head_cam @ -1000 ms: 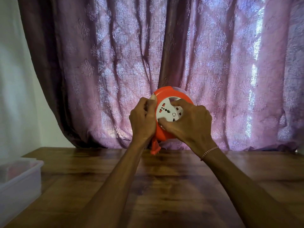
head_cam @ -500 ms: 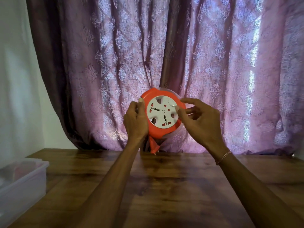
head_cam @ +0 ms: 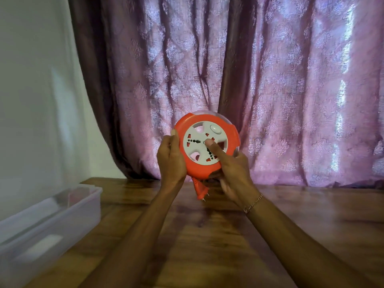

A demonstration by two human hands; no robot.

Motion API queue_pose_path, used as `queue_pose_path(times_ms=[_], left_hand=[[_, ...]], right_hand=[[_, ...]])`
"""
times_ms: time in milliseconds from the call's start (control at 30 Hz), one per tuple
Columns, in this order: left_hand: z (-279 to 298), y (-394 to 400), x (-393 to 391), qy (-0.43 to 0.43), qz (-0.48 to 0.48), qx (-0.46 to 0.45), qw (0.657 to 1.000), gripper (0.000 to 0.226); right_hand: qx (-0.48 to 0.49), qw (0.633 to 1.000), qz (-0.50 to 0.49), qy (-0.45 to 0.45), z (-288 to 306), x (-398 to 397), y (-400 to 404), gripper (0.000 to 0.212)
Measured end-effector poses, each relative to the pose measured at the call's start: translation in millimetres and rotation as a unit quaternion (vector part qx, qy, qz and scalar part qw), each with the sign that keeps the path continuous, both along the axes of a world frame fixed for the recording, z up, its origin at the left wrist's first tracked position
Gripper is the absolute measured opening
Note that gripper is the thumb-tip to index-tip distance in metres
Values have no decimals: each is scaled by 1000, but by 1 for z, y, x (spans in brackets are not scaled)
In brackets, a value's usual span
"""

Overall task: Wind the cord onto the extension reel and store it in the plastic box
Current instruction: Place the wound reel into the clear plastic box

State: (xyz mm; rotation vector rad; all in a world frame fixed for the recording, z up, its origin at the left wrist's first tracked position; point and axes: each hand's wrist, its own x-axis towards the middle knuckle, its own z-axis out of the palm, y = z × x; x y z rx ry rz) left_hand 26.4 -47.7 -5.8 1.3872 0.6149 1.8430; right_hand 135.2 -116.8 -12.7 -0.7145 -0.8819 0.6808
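Reaching forward over the wooden surface (head_cam: 207,246), both forearms hold an orange extension reel (head_cam: 204,145) up in the air in front of a purple patterned curtain (head_cam: 270,80). The left hand (head_cam: 171,161) grips the reel's left rim, fingers wrapped behind it and the thumb lying along the orange edge. The right hand (head_cam: 234,173) cups the lower right of the reel from below; its index finger is stretched out straight, the tip touching the hub of the white socket face (head_cam: 204,142), while the other fingers curl under the rim. A thin chain bracelet (head_cam: 253,203) sits on the right wrist.

No brand or writing can be read on the reel; the frame is slightly blurred. The white face shows rows of dark pin holes, red shuttered slots and a round white button near its upper right.

The reel stands on edge, its flat socket face turned toward the camera and tilted a little upward, so its axle runs roughly toward the viewer. An orange plug (head_cam: 200,189) hangs below the reel, pins pointing down, just above the surface.

A clear plastic box (head_cam: 52,221) rests on the surface at the far left, well apart from the reel.
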Motion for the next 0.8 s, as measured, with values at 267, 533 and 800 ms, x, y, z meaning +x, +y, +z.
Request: queue_pose_path(times_ms=[267,533,800], left_hand=[[-13,-2,-112,182,198,14,963,51],[-56,-1,-225,564,413,-85,710,38],[-95,-18,-270,677,441,-120,577,39]], right_hand=[[-6,997,66,42,-13,-68,17,46],[-36,990,131,42,-21,-125,27,48],[-70,978,185,66,-28,-175,35,56]])
